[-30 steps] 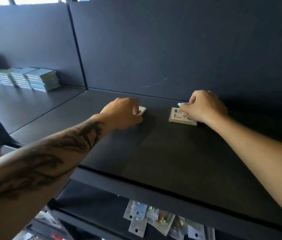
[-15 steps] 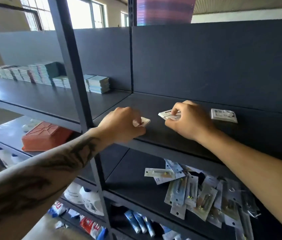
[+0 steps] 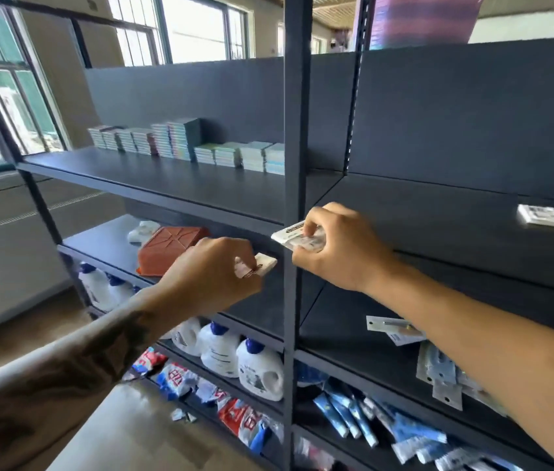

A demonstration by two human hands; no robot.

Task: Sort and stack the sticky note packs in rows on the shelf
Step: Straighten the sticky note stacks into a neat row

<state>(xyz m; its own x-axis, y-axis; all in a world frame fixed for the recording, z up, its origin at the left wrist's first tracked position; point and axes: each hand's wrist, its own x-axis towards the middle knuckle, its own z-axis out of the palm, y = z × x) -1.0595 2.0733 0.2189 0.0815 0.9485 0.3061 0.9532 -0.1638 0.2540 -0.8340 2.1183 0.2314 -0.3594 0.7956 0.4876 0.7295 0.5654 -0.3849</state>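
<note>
I see the dark grey metal shelf carrying rows of stacked pale blue and white sticky note packs up and to the left of both hands. My right hand pinches a flat white wrapped pack, long edge running left-right, in front of the upright post. My left hand, lower and nearer those rows, grips a small white pack. One loose white pack lies far right on the shelf

Dark shelf with one sticky note pack flat, stacked packs leftward.
</note>
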